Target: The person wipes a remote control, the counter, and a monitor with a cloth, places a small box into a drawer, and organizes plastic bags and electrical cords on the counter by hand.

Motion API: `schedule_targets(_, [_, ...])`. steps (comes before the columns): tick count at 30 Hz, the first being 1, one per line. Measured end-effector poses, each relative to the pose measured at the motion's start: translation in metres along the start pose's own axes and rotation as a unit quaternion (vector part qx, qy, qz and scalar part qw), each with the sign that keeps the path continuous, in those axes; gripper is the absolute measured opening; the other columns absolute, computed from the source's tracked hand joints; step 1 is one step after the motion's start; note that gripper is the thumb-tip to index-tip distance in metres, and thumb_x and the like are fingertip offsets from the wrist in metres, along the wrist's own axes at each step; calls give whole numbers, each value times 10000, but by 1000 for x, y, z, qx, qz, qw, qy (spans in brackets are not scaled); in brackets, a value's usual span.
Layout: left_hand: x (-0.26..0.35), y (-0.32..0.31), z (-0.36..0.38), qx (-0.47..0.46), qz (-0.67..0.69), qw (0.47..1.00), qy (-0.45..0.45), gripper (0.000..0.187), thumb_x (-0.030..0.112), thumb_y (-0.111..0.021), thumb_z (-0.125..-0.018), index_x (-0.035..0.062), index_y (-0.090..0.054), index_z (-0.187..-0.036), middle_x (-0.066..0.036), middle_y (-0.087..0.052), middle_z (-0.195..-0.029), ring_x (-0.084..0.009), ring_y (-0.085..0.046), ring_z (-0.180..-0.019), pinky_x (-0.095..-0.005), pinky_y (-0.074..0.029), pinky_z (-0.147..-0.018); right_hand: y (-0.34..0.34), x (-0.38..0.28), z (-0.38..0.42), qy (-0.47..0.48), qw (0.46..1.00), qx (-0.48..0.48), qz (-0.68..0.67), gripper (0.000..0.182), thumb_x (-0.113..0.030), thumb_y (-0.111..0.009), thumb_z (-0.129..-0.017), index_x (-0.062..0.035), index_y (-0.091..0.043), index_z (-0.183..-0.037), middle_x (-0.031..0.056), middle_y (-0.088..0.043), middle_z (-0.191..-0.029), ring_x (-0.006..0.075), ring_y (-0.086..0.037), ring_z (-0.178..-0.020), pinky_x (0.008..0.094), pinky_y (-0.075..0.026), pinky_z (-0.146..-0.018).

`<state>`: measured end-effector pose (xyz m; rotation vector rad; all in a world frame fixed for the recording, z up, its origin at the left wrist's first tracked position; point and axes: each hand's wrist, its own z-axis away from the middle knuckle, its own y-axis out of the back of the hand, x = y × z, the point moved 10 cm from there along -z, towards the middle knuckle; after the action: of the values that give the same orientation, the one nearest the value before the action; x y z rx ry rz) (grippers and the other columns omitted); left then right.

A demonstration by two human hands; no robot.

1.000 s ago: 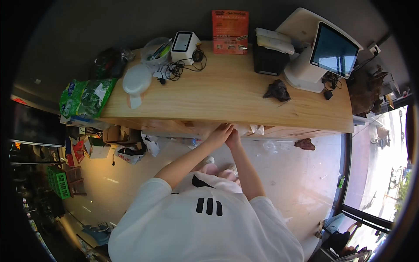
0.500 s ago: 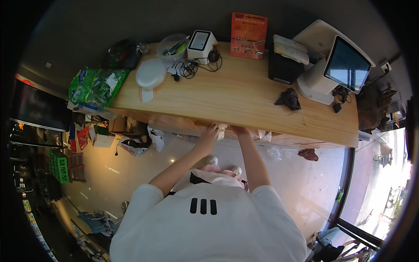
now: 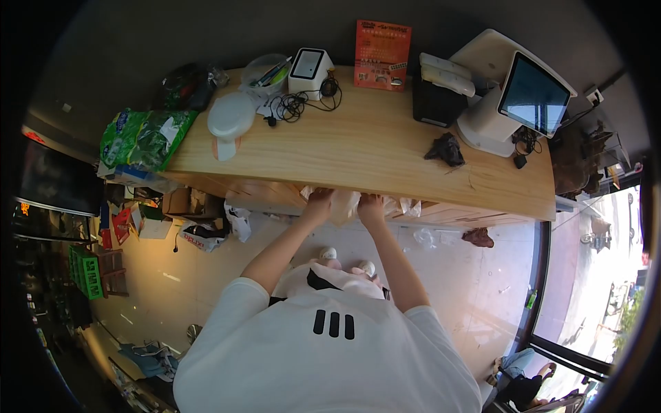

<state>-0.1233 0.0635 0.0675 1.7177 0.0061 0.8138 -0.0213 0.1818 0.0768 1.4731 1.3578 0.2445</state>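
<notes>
Just under the front edge of the wooden counter [image 3: 330,151], my left hand [image 3: 319,205] and my right hand [image 3: 371,207] are side by side. Between them hangs a pale, translucent plastic bag [image 3: 343,206]. The fingers of both hands are curled at its sides, closed on it. Their tips are partly hidden by the counter edge. More pale plastic [image 3: 407,206] sticks out from below the counter just right of my right hand.
On the counter stand a white lidded bowl [image 3: 231,115], a white scanner [image 3: 310,72] with black cable, a red sign [image 3: 382,55], a black printer [image 3: 437,100] and a touchscreen [image 3: 537,95]. A green package [image 3: 148,138] lies at the left. Bags and boxes crowd the floor below.
Both hands have closed on the plastic bag, which now shows larger between them. My left hand has moved slightly left. The whole view has shifted a little.
</notes>
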Motion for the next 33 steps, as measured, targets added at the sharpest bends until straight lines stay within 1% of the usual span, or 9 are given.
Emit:
schedule_targets(2, [-3, -13, 0, 11, -13, 999, -30, 365, 28, -537, -790, 31, -573, -1153, -160, -605, -1116, -352, -565, -1037, -473, -472, -836, 13, -25, -5, 38, 994, 2, 100, 272, -89, -566, -775, -60, -605, -1042, 168, -611, -1033, 347, -530, -1076, 511, -408, -931])
schedule_targets(4, [-7, -27, 4, 22, -26, 998, -58, 346, 36, -535, -774, 24, -592, -1115, -163, -622, -1077, -354, -594, -979, -473, -492, -781, -24, -37, 2, 43, 976, -209, 50, 353, -61, -552, -750, -67, -635, -1094, 173, -603, -1111, 333, -510, -1118, 484, -392, -943])
schedule_targets(12, [-20, -74, 12, -116, -64, 991, 4, 391, 116, -510, -845, 120, -555, -1234, -169, -499, -1297, -382, -466, -1169, -558, -403, -890, -74, -16, 5, 26, 971, -199, 133, 396, -131, -554, -781, -53, -578, -1169, 149, -587, -1175, 321, -499, -1152, 445, -366, -978])
schedule_targets(17, [-5, -69, -14, -67, 12, 998, -12, 392, 132, -504, -876, 97, -522, -1266, -200, -481, -1305, -413, -426, -1216, -564, -362, -943, -120, 38, 19, -8, 934, -230, 275, 426, -234, -491, -904, -83, -483, -1302, 94, -525, -1317, 278, -443, -1249, 431, -315, -1055])
schedule_targets(18, [-4, -66, -21, -45, 42, 998, -18, 387, 129, -509, -878, 79, -522, -1261, -212, -484, -1295, -423, -419, -1224, -570, -351, -950, -130, 58, 17, -108, 980, -145, -85, 445, -261, -458, -935, -87, -436, -1344, 84, -477, -1367, 272, -413, -1273, 420, -293, -1079])
schedule_targets(20, [-2, -58, -31, -54, 62, 997, -11, 388, 116, -504, -876, 62, -521, -1260, -219, -495, -1283, -410, -439, -1206, -538, -358, -962, -129, 77, 8, -194, 880, -34, -433, 466, -288, -426, -966, -90, -389, -1386, 73, -430, -1416, 266, -384, -1296, 410, -271, -1103])
schedule_targets(22, [-6, -57, -33, -61, 81, 995, -5, 390, 103, -499, -874, 45, -519, -1259, -225, -507, -1272, -398, -459, -1187, -505, -365, -974, -125, 57, -9, -114, 973, -200, -12, 470, -306, -405, -978, -96, -382, -1397, 66, -423, -1423, 253, -385, -1290, 389, -283, -1105])
schedule_targets(23, [-12, -63, -31, -90, 49, 995, 5, 393, 82, -504, -858, 40, -524, -1248, -231, -516, -1254, -401, -472, -1171, -506, -371, -964, -126, 54, -15, -100, 970, -221, 34, 470, -295, -412, -970, -94, -386, -1394, 70, -428, -1418, 258, -389, -1285, 393, -288, -1100])
schedule_targets(33, [-19, -13, 11, -87, -6, 996, 10, 477, 77, -570, -788, 85, -515, -1262, -195, -544, -1220, -390, -514, -1103, -521, -395, -910, -132, 2, -41, -63, 954, -274, 102, 490, -190, -491, -888, -75, -428, -1361, 110, -479, -1371, 310, -431, -1240, 428, -343, -1043])
